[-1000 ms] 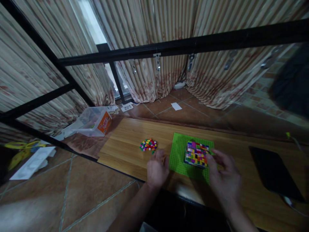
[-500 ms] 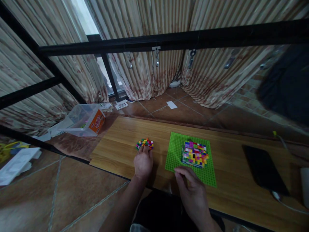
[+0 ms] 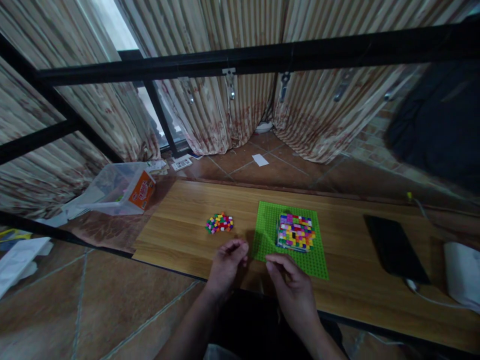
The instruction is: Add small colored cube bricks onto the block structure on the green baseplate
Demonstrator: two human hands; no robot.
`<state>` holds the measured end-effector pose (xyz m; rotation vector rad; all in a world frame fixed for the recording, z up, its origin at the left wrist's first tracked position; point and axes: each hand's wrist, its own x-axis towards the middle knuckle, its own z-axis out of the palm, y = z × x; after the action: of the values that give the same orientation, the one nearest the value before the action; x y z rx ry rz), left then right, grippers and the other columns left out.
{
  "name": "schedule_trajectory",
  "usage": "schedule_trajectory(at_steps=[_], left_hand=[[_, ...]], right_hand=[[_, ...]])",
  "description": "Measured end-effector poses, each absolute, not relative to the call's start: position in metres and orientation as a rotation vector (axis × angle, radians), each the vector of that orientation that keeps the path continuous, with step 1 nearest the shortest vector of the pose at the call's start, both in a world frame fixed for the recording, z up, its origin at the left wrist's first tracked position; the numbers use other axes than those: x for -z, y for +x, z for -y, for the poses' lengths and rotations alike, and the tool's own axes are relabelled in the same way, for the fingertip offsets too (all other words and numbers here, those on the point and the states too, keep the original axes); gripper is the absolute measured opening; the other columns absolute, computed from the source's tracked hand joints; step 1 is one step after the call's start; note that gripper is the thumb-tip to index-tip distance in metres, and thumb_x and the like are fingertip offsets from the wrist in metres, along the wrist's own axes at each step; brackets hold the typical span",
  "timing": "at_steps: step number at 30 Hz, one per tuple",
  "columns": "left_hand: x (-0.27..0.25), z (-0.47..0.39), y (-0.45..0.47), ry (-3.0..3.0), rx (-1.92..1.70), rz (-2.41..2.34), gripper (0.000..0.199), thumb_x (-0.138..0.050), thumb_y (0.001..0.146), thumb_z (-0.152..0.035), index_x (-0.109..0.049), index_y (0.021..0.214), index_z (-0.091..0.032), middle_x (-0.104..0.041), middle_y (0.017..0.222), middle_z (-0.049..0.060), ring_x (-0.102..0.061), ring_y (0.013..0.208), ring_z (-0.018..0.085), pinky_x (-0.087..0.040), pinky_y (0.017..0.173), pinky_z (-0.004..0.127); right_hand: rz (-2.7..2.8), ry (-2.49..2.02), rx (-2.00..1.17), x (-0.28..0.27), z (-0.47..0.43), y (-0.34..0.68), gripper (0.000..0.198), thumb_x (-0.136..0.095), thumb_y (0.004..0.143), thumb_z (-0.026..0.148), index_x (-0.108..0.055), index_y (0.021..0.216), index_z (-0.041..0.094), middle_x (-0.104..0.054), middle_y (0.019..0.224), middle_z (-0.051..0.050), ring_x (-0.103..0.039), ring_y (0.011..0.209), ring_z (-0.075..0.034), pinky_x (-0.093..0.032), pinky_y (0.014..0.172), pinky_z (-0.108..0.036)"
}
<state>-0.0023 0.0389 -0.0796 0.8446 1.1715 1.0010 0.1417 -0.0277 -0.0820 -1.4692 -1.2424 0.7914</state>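
My left hand (image 3: 227, 263) hovers over the table's near side with thumb and fingertips pinched together; whatever sits between them is too small or hidden to name. Facing it, my right hand (image 3: 294, 287) is also closed in a pinch at the near edge of the green baseplate (image 3: 266, 235), its contents hidden. On that baseplate stands a block of many-coloured toy bricks (image 3: 296, 232), stacked in a roughly square shape. A loose pile of small coloured bricks (image 3: 219, 223) lies on the wood to the left, beyond my left hand.
The wooden table (image 3: 180, 225) holds a black tablet or phone (image 3: 395, 247) with a white cable, and a white device (image 3: 463, 272) at right. A clear plastic bin (image 3: 116, 190) is on the floor at left. A black metal bar (image 3: 255, 62) crosses beyond the table.
My left hand has drawn back from the loose brick pile toward my right hand, fingers pinched. My right hand stays near the baseplate's edge. The whole view has shifted slightly.
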Motion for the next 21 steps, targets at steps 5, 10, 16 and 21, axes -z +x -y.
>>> schedule_trajectory(at_steps=[5,10,16,21], left_hand=[[0.058,-0.014,0.021,0.462,-0.898,-0.872,0.031,-0.083,0.064,-0.034,-0.068,0.081,-0.013,-0.055,0.058,-0.004,-0.047,0.05,0.003,-0.038,0.05,0.013],[0.049,-0.008,0.027,0.487,-0.915,-0.814,0.031,-0.081,0.067,-0.034,-0.071,0.09,-0.015,-0.067,0.071,0.0,-0.057,0.057,0.005,-0.045,0.057,0.016],[0.044,-0.001,0.03,0.633,-0.98,-0.825,0.025,-0.079,0.07,-0.031,-0.073,0.09,-0.018,-0.07,0.079,0.001,-0.064,0.071,0.011,-0.051,0.067,0.022],[0.04,0.003,0.031,0.699,-0.997,-0.827,0.022,-0.078,0.071,-0.029,-0.073,0.089,-0.018,-0.069,0.079,0.001,-0.064,0.073,0.012,-0.053,0.072,0.025]], right_hand=[[1.111,-1.396,-0.91,0.068,0.033,0.139,0.019,-0.061,0.087,0.034,-0.068,0.101,0.023,-0.072,0.095,-0.005,-0.068,0.086,-0.018,-0.055,0.074,-0.03],[1.033,-1.389,-0.945,0.057,0.04,0.137,0.019,-0.065,0.083,0.033,-0.068,0.1,0.023,-0.072,0.09,-0.004,-0.068,0.08,-0.018,-0.056,0.071,-0.03],[1.041,-1.412,-0.853,0.052,0.043,0.139,0.019,-0.068,0.08,0.03,-0.068,0.098,0.023,-0.068,0.083,-0.001,-0.065,0.075,-0.016,-0.054,0.069,-0.028],[1.04,-1.438,-0.783,0.047,0.045,0.141,0.015,-0.067,0.081,0.03,-0.069,0.093,0.022,-0.069,0.084,-0.002,-0.065,0.076,-0.016,-0.054,0.069,-0.028]])
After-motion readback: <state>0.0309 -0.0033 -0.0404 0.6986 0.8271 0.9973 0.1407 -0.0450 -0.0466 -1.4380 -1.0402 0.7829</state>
